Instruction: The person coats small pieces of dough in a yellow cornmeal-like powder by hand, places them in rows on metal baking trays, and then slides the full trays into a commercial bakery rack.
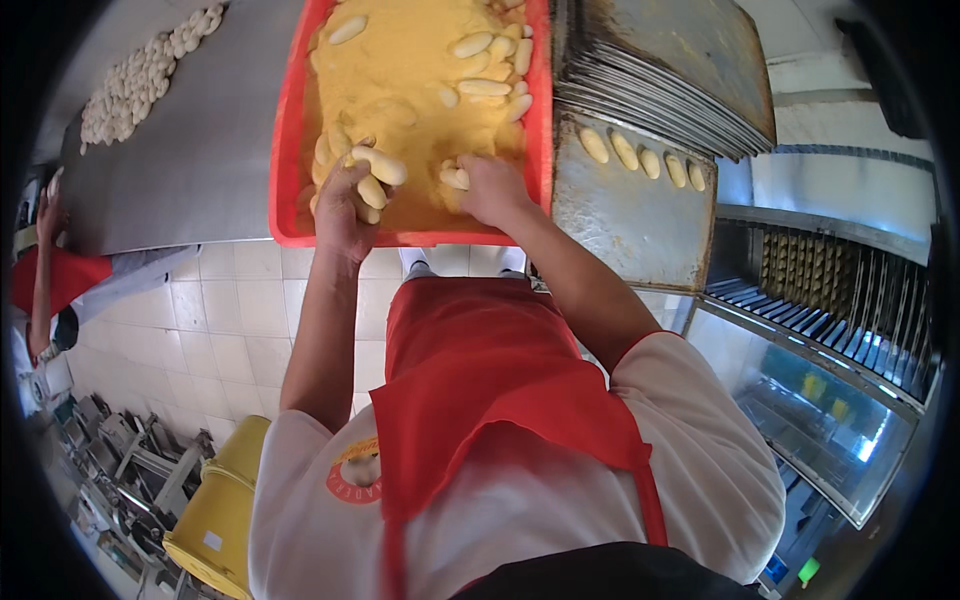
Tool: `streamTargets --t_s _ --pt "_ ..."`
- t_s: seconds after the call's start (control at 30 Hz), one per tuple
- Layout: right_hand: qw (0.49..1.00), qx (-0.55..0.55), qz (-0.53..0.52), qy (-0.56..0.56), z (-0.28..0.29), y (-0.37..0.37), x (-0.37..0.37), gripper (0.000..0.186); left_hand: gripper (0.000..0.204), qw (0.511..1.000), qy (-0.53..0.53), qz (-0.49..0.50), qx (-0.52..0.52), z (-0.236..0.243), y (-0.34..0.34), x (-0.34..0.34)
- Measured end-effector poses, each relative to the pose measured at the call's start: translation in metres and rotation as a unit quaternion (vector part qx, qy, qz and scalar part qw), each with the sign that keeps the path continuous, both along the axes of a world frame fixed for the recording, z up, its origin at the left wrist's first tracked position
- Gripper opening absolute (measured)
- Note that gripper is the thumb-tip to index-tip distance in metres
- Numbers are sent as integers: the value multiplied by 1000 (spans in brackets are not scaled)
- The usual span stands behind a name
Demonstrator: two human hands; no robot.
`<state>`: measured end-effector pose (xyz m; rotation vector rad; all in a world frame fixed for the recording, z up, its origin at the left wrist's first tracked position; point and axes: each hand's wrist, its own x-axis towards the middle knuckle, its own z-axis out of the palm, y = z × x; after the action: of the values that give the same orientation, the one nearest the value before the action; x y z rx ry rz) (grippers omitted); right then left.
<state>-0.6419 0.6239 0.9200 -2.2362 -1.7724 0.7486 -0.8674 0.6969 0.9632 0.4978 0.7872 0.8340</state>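
A red plastic tub (285,175) holds a bed of yellow crumbs (400,75), with several pale, finger-shaped dough pieces (484,88) lying in it. My left hand (342,215) is closed around several dough pieces (380,166) above the tub's near left part. Down in the crumbs at the near right, my right hand (497,192) has its fingers curled on a dough piece (455,178); its fingertips are partly hidden. Right of the tub, a metal baking tray (625,235) carries a row of crumb-coated dough pieces (650,164).
Stacked baking trays (665,85) stand at the far right. More dough pieces (140,88) are heaped on the steel table (225,130) at left. Another person's hand (50,210) is by that table's edge. A loaded rack (820,280) stands right; a yellow bin (225,495) stands near left.
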Motion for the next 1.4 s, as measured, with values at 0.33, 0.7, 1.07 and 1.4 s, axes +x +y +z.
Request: streamTargets --t_s 0.33,0.7,1.07,1.4 --pt "884 88 -287 359 70 -172 237 47 23 988 69 -105 90 25 -127 212" --pt "958 60 -133 245 37 -205 297 53 34 831 432 16 350 -52 -166 295" --pt "971 104 -190 105 8 -256 385 45 50 664 516 -278 464 -40 -196 433" --pt "921 285 -257 73 -14 -294 419 34 59 617 538 -310 483 -40 -194 453"
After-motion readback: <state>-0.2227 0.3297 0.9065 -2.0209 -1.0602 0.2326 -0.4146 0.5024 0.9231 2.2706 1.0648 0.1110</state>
